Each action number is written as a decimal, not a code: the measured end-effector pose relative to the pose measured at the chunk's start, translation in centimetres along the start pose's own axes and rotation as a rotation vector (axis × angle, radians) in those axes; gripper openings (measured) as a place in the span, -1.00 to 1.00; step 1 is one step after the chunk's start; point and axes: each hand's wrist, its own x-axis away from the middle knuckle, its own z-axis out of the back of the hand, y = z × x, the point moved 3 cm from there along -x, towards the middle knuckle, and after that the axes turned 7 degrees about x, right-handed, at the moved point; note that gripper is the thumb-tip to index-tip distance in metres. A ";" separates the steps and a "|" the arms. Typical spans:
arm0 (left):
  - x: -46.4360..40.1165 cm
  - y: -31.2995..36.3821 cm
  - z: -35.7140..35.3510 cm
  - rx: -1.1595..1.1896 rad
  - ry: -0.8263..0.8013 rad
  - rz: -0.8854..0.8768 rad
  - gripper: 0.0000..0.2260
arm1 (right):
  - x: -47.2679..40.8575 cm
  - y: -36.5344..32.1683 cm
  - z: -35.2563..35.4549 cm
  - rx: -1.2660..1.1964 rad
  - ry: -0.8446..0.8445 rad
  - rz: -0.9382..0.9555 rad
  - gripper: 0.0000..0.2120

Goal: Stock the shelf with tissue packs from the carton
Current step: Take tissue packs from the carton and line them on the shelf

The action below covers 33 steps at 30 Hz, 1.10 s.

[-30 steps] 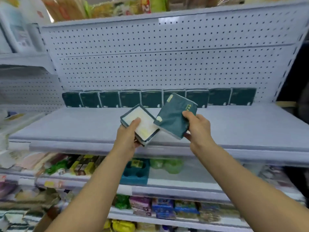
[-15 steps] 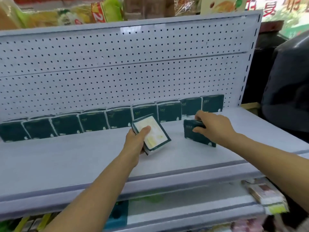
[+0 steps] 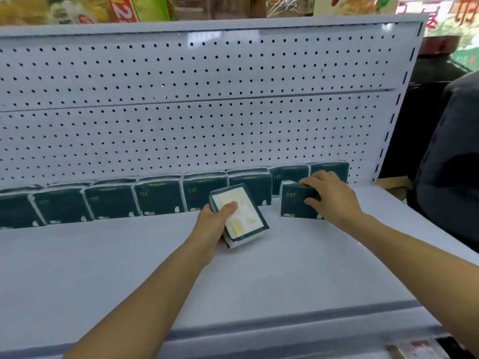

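Several dark green tissue packs [image 3: 158, 194] stand in a row along the back of the pale grey shelf [image 3: 129, 268], against the pegboard. My right hand [image 3: 330, 195] grips one more dark green pack [image 3: 293, 203], upright on the shelf just in front of the row's right end. My left hand [image 3: 216, 218] holds another tissue pack [image 3: 242, 216] tilted, its pale yellow label face up, with my thumb on the label. The carton is out of view.
A white pegboard back panel [image 3: 197, 104] rises behind the row. Packaged goods [image 3: 121, 9] sit on the shelf above. A dark-clothed person [image 3: 451, 161] stands at the right, beyond the shelf's end. The shelf's front lip [image 3: 285, 330] runs below my forearms.
My right hand has carried its pack from mid-air to the shelf and stood it upright in front of the row's right end. My left hand keeps its pack. The view has shifted right.
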 end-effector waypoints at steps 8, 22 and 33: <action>-2.1 -0.2 -1.2 0.010 0.046 -0.015 -0.70 | -5.4 1.6 -3.7 -0.007 0.024 0.096 -0.51; -1.1 0.0 -3.5 0.147 0.054 0.053 -0.78 | -4.3 0.7 -4.4 -0.133 0.301 0.289 -0.27; 0.1 1.1 -6.5 0.120 0.013 -0.008 -0.62 | 1.5 -3.3 -0.3 -0.928 0.200 0.194 -0.76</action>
